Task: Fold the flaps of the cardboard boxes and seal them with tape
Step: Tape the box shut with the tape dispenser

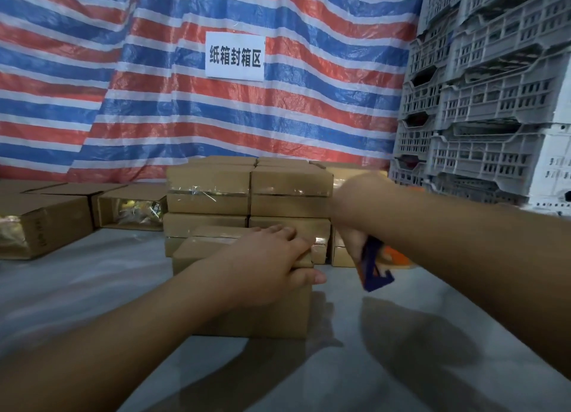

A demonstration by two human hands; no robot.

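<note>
Here our left hand (272, 266) presses flat on the cardboard box (262, 306) at the tabletop's (92, 288) centre, our right hand (355, 241) gripping the tape dispenser (375, 266) at three o'clock, where blind taping could wrinkle

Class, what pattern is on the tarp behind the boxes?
Red, blue and white stripes on the tarp, head view.
</note>
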